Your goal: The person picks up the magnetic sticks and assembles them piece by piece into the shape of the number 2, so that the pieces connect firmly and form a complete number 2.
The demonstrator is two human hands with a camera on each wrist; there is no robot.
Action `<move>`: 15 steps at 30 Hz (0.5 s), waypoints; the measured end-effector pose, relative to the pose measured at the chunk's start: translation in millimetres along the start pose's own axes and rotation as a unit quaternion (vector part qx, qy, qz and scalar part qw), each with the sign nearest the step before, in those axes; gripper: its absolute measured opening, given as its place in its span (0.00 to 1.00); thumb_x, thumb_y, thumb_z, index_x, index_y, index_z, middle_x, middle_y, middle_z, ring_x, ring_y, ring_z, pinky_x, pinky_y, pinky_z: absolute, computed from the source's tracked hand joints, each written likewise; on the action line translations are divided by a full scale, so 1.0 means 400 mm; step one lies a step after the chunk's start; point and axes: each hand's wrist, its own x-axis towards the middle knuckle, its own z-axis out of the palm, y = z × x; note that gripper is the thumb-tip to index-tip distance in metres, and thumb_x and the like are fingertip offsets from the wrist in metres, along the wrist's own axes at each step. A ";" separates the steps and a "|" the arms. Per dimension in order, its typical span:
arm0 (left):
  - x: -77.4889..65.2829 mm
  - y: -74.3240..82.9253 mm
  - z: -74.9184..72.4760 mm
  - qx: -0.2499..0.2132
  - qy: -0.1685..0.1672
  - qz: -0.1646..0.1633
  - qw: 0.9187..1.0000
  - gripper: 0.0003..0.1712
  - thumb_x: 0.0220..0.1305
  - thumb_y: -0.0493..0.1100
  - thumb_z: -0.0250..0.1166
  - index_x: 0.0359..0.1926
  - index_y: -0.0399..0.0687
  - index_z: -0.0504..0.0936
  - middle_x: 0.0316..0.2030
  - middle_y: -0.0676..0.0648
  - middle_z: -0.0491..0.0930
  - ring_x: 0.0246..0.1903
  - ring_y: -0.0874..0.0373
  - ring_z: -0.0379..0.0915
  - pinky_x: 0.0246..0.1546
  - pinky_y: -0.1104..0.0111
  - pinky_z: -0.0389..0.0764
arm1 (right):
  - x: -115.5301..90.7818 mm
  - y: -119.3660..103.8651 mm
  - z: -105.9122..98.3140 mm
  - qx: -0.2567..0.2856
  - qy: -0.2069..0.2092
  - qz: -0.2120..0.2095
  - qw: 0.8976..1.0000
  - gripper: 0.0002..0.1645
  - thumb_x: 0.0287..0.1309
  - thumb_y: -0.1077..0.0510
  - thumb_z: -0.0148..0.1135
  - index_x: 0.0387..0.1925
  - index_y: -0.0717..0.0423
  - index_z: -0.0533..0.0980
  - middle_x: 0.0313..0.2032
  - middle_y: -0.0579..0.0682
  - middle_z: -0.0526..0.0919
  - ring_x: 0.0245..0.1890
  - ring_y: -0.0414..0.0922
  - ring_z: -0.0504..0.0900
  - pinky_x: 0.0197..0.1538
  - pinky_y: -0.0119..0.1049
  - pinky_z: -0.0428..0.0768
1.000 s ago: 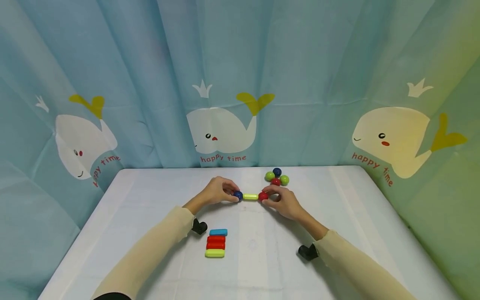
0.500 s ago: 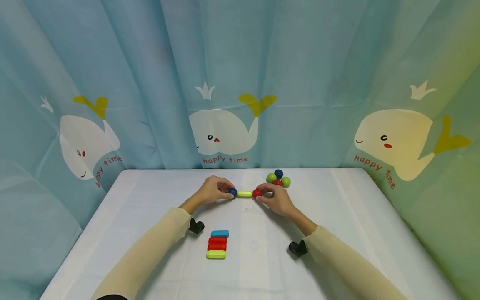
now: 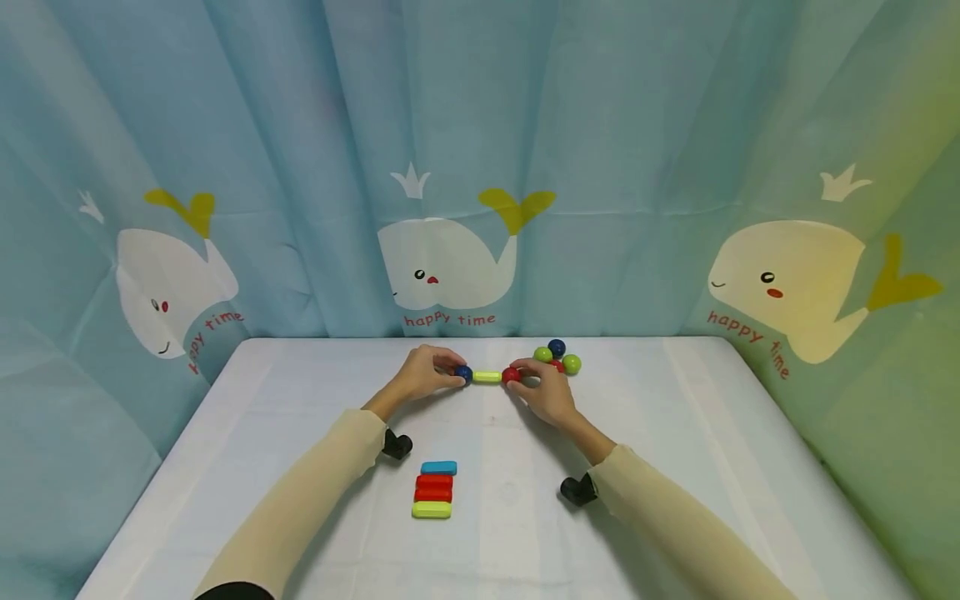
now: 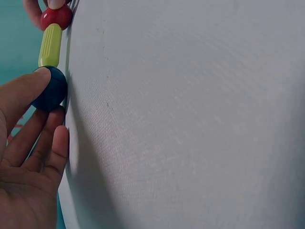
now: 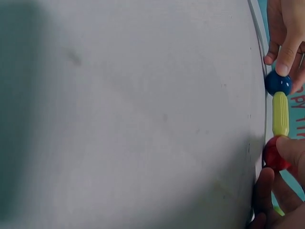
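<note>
On the left, the left hand (image 3: 423,372) is working over the far part of the white surface (image 3: 675,392), its thumb and fingers pinching a blue ball (image 3: 464,374). Nearer, loose bars are lying in a neat row: a light-blue bar (image 3: 438,468) sitting farthest, two red bars (image 3: 434,482) coming next, a yellow bar (image 3: 431,509) lying nearest. Just right of the blue ball, a ridged yellow rod (image 3: 487,377) is spanning the gap, touching that ball at its left end and a red ball (image 3: 511,375) at its right. The right hand (image 3: 547,392) is gripping the red ball between thumb and fingers. Beyond it, a navy ball (image 3: 557,348), two green balls (image 3: 572,364) and a partly hidden second red ball (image 3: 557,365) are clustering.
</note>
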 end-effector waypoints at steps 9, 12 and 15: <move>0.009 -0.005 -0.004 0.007 0.003 0.002 1.000 0.16 0.59 0.38 0.78 0.49 0.45 0.89 0.44 0.49 0.89 0.44 0.57 0.84 0.54 0.60 0.81 | 0.003 -0.017 0.002 -0.003 0.005 0.026 1.000 0.21 0.64 0.59 0.71 0.57 0.59 0.81 0.52 0.60 0.86 0.59 0.57 0.80 0.66 0.60 0.71; 0.012 -0.007 -0.004 0.004 0.003 0.001 1.000 0.17 0.59 0.38 0.78 0.49 0.45 0.89 0.45 0.48 0.89 0.46 0.55 0.84 0.55 0.59 0.81 | 0.005 -0.020 0.003 -0.002 0.001 0.038 0.999 0.22 0.64 0.58 0.71 0.58 0.58 0.81 0.54 0.60 0.86 0.59 0.57 0.80 0.66 0.60 0.71; 0.013 -0.010 -0.003 0.001 0.002 -0.002 1.000 0.17 0.59 0.38 0.78 0.50 0.45 0.89 0.45 0.48 0.88 0.47 0.55 0.84 0.56 0.59 0.81 | 0.007 -0.019 0.005 -0.002 0.001 0.042 0.999 0.22 0.64 0.58 0.71 0.58 0.57 0.81 0.53 0.59 0.86 0.59 0.56 0.80 0.66 0.60 0.70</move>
